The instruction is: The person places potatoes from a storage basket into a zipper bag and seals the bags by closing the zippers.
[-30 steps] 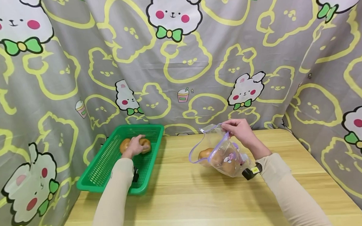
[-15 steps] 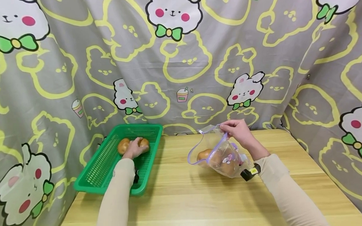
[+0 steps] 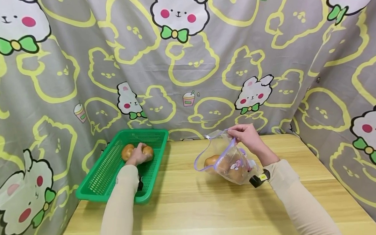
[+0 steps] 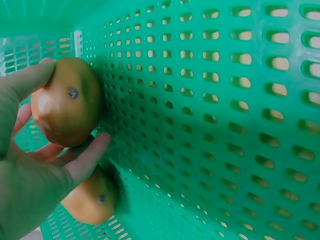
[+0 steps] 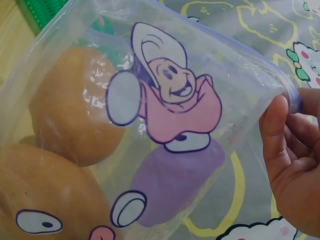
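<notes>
Inside the green plastic basket (image 3: 161,162), my left hand (image 3: 137,156) has its thumb and fingers curled round a brown pear (image 4: 67,102) near the perforated wall. A second pear (image 4: 92,200) lies beside it on the basket floor, partly behind the fingers in the left wrist view. My right hand (image 3: 248,136) pinches the purple-edged rim of a clear zip bag (image 3: 228,166) printed with cartoon figures. The bag's mouth gapes toward the left. Brown pears (image 5: 77,105) sit within it, seen through the plastic in the right wrist view.
Both the basket and the bag are on a light wooden table (image 3: 185,208), the basket at the left and the bag right of centre. A grey curtain (image 3: 201,67) with cartoon animals hangs behind and along both sides.
My left hand has closed in round the right-hand pear in the basket, its fingers lowering over it. The right hand and the bag hold nearly the same place.
</notes>
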`<state>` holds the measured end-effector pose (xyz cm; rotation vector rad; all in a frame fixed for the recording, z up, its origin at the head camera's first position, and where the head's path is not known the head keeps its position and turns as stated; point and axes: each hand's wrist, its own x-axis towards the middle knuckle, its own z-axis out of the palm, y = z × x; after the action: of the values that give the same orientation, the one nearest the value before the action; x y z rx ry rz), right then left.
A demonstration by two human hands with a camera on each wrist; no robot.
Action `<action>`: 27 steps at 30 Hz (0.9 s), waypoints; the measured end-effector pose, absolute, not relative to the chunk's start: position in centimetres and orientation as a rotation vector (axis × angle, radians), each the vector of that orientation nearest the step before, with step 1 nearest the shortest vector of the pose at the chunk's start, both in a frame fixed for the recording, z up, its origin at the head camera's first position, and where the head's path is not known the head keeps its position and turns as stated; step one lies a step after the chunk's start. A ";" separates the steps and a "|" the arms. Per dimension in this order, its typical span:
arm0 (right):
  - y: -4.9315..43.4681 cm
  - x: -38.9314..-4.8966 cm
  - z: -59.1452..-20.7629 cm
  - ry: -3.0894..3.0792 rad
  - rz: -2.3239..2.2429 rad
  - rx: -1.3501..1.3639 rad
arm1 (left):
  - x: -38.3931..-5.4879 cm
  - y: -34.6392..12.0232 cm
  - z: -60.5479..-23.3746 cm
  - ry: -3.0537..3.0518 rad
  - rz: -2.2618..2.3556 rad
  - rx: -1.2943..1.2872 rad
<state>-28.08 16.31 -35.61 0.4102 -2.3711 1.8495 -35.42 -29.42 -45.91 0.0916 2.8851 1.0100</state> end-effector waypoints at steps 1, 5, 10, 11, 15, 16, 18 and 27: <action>16.3 -28.1 -35.6 -2.370 1.849 0.414 | -35.4 -29.5 -45.9 2.882 1.000 0.085; 16.3 -28.0 -35.5 -2.364 1.845 0.422 | -35.2 -29.7 -45.5 2.857 0.967 0.074; 16.2 -27.9 -35.5 -2.373 1.843 0.419 | -34.9 -29.8 -44.9 2.804 1.012 0.098; 16.2 -27.9 -35.5 -2.376 1.843 0.418 | -34.8 -29.8 -44.8 2.789 1.036 0.098; 16.2 -27.9 -35.6 -2.383 1.842 0.419 | -34.6 -29.7 -43.9 2.783 1.082 0.113; 16.2 -27.9 -35.6 -2.382 1.841 0.418 | -34.5 -29.6 -43.6 2.784 1.093 0.114; 16.2 -27.8 -35.6 -2.382 1.837 0.416 | -34.5 -29.5 -43.0 2.793 1.119 0.117; 16.3 -27.7 -35.4 -2.389 1.832 0.427 | -33.2 -28.2 -39.2 2.810 1.225 0.224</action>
<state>-27.65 16.34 -35.36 0.4269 -2.3893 1.8319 -33.23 -28.16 -39.19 0.2236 2.8097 1.2250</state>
